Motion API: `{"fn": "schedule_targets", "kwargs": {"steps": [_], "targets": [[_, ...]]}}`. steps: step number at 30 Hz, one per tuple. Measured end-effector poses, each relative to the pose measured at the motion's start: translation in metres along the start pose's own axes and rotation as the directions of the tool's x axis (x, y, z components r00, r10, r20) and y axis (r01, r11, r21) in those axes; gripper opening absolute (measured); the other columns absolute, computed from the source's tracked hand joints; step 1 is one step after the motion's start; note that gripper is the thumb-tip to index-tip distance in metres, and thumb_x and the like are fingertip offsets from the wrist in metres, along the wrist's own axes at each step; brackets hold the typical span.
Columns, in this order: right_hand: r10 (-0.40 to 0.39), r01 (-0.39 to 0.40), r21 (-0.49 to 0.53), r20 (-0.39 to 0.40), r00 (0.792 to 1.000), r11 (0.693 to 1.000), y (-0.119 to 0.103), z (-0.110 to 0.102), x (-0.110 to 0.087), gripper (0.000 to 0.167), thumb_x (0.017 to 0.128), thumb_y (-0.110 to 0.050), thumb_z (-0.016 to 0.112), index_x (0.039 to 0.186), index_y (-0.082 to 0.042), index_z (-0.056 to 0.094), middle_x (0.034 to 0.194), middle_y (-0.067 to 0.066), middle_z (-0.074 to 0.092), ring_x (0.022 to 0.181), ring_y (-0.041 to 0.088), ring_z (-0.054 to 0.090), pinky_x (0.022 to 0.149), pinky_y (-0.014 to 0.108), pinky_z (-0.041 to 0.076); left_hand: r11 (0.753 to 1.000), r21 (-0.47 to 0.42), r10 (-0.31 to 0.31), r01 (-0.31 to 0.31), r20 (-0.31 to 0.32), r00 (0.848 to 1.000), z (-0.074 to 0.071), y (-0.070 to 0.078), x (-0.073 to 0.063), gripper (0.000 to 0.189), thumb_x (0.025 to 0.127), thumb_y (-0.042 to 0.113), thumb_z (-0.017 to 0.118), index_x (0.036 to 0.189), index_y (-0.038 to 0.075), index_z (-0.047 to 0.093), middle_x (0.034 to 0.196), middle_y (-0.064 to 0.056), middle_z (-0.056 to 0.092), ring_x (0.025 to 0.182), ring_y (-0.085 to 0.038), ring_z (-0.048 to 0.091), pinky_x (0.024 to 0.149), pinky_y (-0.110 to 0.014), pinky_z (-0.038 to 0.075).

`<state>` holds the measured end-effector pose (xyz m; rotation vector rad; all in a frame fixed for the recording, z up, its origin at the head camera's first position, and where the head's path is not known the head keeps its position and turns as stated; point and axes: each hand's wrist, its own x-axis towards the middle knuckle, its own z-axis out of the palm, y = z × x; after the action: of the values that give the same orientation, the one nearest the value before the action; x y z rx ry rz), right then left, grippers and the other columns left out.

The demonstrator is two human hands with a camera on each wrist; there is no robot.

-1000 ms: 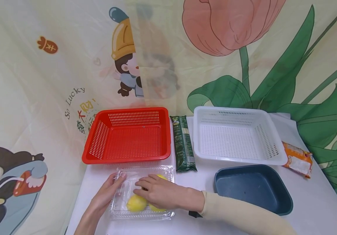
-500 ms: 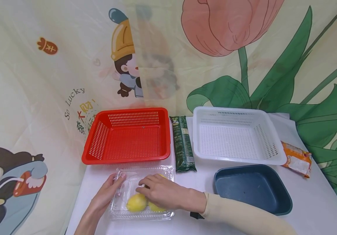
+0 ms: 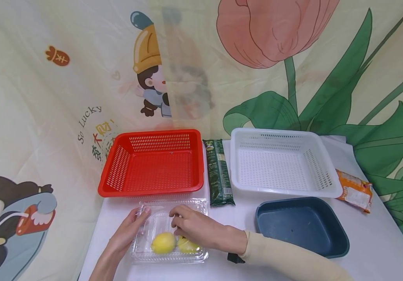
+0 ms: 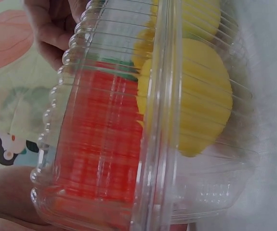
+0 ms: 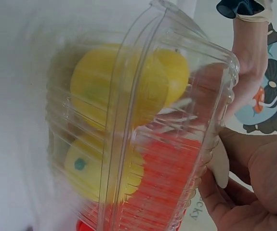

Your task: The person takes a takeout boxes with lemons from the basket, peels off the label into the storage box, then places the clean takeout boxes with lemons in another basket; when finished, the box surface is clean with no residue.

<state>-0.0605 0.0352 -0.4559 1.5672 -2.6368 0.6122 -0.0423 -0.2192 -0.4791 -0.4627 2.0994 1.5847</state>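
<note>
In the head view a clear plastic clamshell box lies on the white table with yellow lemons inside. My left hand grips its left side, thumb over the top edge. My right hand is over the right part of the lid, fingers curled. The right wrist view shows the right thumb and fingers pinching a small pale flat piece right at the lid; I cannot tell what it is. One lemon there has a green end. The right hand hides part of the box.
Behind the box stands a red basket; a white basket is farther right. Between them lies a dark green packet. A dark blue basin sits near my right forearm, and an orange packet at the right.
My right hand has shifted slightly right across the lid and its fingers have curled in more, uncovering more of the front lemons. The left hand has stayed on the box's left side.
</note>
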Motion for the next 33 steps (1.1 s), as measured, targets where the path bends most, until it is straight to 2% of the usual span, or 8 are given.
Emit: {"fn": "schedule_targets", "kwargs": {"steps": [5, 11, 21, 24, 27, 31, 33], "targets": [[0.054, -0.056, 0.113, 0.022, 0.998, 0.992, 0.001, -0.001, -0.003, 0.019, 0.094, -0.018, 0.073, 0.111, -0.009, 0.076, 0.129, 0.004, 0.062, 0.120, 0.012, 0.058, 0.098, 0.010, 0.048, 1.000, 0.016, -0.002, 0.002, -0.004, 1.000, 0.000, 0.000, 0.001, 0.089, 0.099, 0.059, 0.051, 0.157, 0.001, 0.017, 0.164, -0.027, 0.018, 0.150, -0.050, 0.021, 0.118, -0.070, 0.017], [0.106, -0.107, 0.264, 0.020, 0.994, 0.959, 0.002, -0.003, -0.006, 0.015, 0.094, -0.011, 0.073, 0.107, -0.009, 0.077, 0.126, 0.005, 0.066, 0.118, 0.011, 0.062, 0.093, 0.005, 0.047, 1.000, 0.024, -0.002, 0.002, -0.008, 1.000, 0.000, 0.001, 0.001, 0.089, 0.099, 0.060, 0.051, 0.157, 0.001, 0.018, 0.164, -0.028, 0.018, 0.152, -0.050, 0.017, 0.119, -0.069, 0.016], [0.172, -0.160, 0.363, -0.003, 0.985, 0.918, 0.005, -0.008, -0.010, 0.011, 0.090, -0.012, 0.078, 0.100, -0.012, 0.080, 0.122, -0.001, 0.071, 0.117, 0.009, 0.064, 0.102, 0.016, 0.049, 1.000, 0.025, -0.011, 0.011, -0.008, 1.000, 0.000, 0.001, 0.000, 0.089, 0.099, 0.060, 0.051, 0.157, 0.000, 0.019, 0.164, -0.027, 0.020, 0.151, -0.049, 0.021, 0.118, -0.069, 0.024], [0.211, -0.191, 0.419, 0.000, 0.978, 0.887, 0.008, -0.011, -0.012, 0.012, 0.090, -0.012, 0.077, 0.102, -0.013, 0.081, 0.122, -0.002, 0.072, 0.118, 0.008, 0.064, 0.103, 0.018, 0.049, 1.000, 0.023, -0.007, 0.007, -0.007, 1.000, -0.001, 0.001, 0.000, 0.089, 0.100, 0.060, 0.050, 0.157, -0.001, 0.018, 0.163, -0.028, 0.021, 0.150, -0.049, 0.023, 0.118, -0.069, 0.025], [0.258, -0.230, 0.484, 0.008, 0.966, 0.845, 0.010, -0.015, -0.015, 0.014, 0.091, -0.012, 0.077, 0.104, -0.013, 0.080, 0.123, -0.003, 0.071, 0.119, 0.008, 0.064, 0.098, 0.017, 0.051, 1.000, 0.015, 0.003, -0.003, -0.004, 1.000, -0.001, 0.001, -0.001, 0.088, 0.101, 0.058, 0.050, 0.156, -0.002, 0.018, 0.162, -0.029, 0.022, 0.150, -0.049, 0.024, 0.118, -0.069, 0.024], [0.331, -0.279, 0.591, 0.022, 0.943, 0.757, 0.015, -0.026, -0.022, 0.021, 0.090, -0.011, 0.077, 0.111, -0.011, 0.079, 0.126, -0.001, 0.071, 0.119, 0.010, 0.063, 0.090, 0.014, 0.053, 1.000, 0.007, 0.017, -0.017, 0.002, 1.000, -0.001, 0.001, -0.002, 0.086, 0.102, 0.055, 0.049, 0.156, -0.004, 0.018, 0.162, -0.029, 0.022, 0.149, -0.049, 0.023, 0.119, -0.069, 0.021], [0.367, -0.299, 0.620, 0.020, 0.930, 0.725, 0.019, -0.032, -0.027, 0.025, 0.089, -0.010, 0.078, 0.115, -0.012, 0.078, 0.127, -0.001, 0.070, 0.119, 0.011, 0.062, 0.090, 0.014, 0.054, 1.000, 0.012, 0.015, -0.015, 0.002, 1.000, 0.000, 0.002, -0.003, 0.085, 0.102, 0.054, 0.049, 0.156, -0.004, 0.018, 0.162, -0.029, 0.022, 0.149, -0.050, 0.023, 0.119, -0.069, 0.021]]}}
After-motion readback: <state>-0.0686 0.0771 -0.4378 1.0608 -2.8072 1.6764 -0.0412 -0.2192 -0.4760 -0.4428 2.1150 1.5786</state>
